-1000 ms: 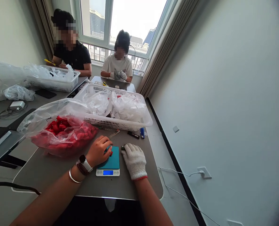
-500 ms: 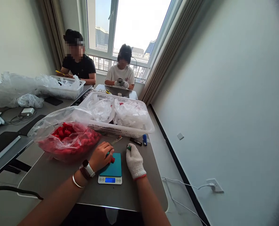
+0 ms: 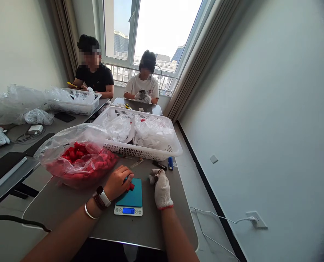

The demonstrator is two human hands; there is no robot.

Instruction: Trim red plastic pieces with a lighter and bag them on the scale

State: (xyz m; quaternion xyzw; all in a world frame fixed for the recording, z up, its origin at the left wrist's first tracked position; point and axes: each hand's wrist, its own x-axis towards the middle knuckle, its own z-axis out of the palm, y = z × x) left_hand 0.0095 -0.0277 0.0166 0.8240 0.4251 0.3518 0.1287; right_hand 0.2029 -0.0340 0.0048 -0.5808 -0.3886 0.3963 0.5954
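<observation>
Clamping a red piece [image 3: 130, 187] above a digital scale [image 3: 128, 203], left hand [image 3: 117, 183] bare; gloved right hand [image 3: 162, 190] pinches a small dark part [image 3: 159, 174].

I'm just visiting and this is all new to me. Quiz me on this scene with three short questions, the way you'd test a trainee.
1. Which hand wears the white glove?
2. True or false: the red pieces lie in a clear plastic bag.
3. What object with a lit blue display sits under the bare hand?

Key: 1. The right hand. 2. True. 3. A digital scale.
</observation>
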